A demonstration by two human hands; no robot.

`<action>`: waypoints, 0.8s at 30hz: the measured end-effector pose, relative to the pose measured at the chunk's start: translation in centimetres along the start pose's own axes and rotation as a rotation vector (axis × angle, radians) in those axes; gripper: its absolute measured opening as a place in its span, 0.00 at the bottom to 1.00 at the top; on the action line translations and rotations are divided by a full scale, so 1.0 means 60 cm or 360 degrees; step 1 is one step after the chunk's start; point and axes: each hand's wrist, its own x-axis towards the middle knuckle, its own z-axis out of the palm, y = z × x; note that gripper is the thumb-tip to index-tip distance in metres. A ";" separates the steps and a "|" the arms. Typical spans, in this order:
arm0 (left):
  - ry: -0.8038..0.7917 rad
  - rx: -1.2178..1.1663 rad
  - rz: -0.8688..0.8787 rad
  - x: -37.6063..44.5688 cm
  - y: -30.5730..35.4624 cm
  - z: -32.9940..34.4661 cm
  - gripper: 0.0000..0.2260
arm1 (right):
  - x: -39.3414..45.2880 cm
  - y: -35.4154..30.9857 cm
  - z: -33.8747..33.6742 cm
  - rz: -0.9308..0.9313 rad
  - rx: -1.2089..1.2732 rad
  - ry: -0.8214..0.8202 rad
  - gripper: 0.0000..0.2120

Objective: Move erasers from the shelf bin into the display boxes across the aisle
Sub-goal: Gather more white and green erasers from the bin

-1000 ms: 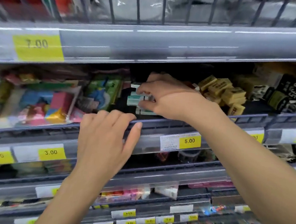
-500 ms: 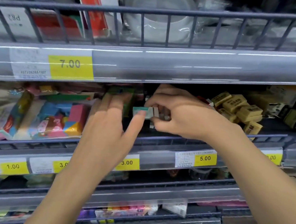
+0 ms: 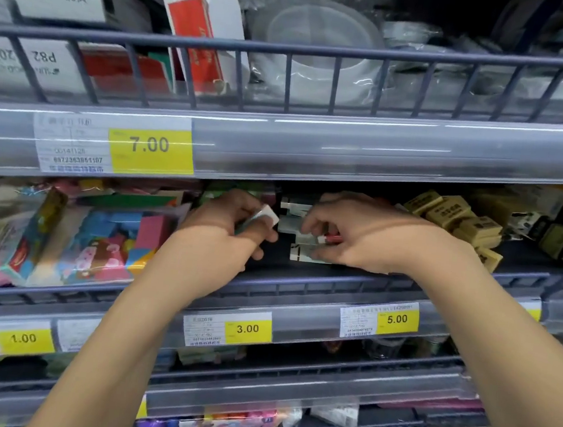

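White-and-green sleeved erasers [image 3: 300,230] sit stacked in the dark shelf bin [image 3: 302,270], mid-shelf behind the front rail [image 3: 318,284]. Left hand [image 3: 223,232] pinches one eraser [image 3: 262,216] between thumb and fingers, just left of the stack. Right hand [image 3: 357,237] has fingers curled onto the stack, gripping several.

Risk: right-hand bundle is loose; lifting over the rail could clip it and spill pieces to lower shelves. Yellow erasers [image 3: 455,216] nearby invite mix-ups.
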 end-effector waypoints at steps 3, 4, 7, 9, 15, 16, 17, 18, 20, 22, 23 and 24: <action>-0.0021 -0.0045 -0.0040 0.000 -0.003 0.003 0.02 | 0.009 -0.004 0.004 0.0036 -0.0091 -0.0138 0.14; -0.0024 -0.0008 -0.0031 0.000 -0.005 0.002 0.02 | 0.011 -0.007 0.006 0.0053 -0.0067 -0.0170 0.14; -0.0016 0.0086 -0.0012 -0.002 -0.011 0.000 0.04 | 0.019 -0.013 0.011 0.0096 -0.0046 -0.0210 0.13; -0.0025 0.0110 -0.0017 -0.004 -0.012 -0.002 0.05 | 0.023 -0.015 0.013 0.0099 -0.0062 -0.0217 0.12; -0.0100 -0.0023 -0.0068 -0.003 -0.014 0.001 0.06 | 0.026 -0.018 0.014 0.0051 -0.0085 -0.0212 0.08; -0.0099 -0.0065 -0.0054 -0.001 -0.015 0.002 0.07 | 0.026 -0.019 0.014 0.0050 -0.0061 -0.0217 0.10; -0.0098 -0.0087 -0.0048 0.000 -0.016 0.002 0.10 | 0.026 -0.021 0.015 0.0050 -0.0053 -0.0224 0.12; -0.0095 -0.0091 -0.0048 0.000 -0.016 0.002 0.11 | 0.026 -0.023 0.016 0.0053 -0.0063 -0.0231 0.15; -0.0070 -0.0061 -0.0068 -0.003 -0.015 0.001 0.07 | 0.027 -0.027 0.014 0.0053 -0.0095 -0.0247 0.17; -0.0049 0.0028 -0.0105 -0.006 -0.012 -0.004 0.06 | 0.025 -0.030 0.010 0.0041 -0.0060 -0.0233 0.17; -0.0049 0.0077 -0.0110 -0.009 -0.011 -0.006 0.07 | 0.023 -0.031 0.007 0.0041 0.0006 -0.0184 0.16; -0.0048 0.0122 -0.0102 -0.011 -0.010 -0.009 0.09 | 0.020 -0.031 0.004 0.0061 0.0125 -0.0105 0.14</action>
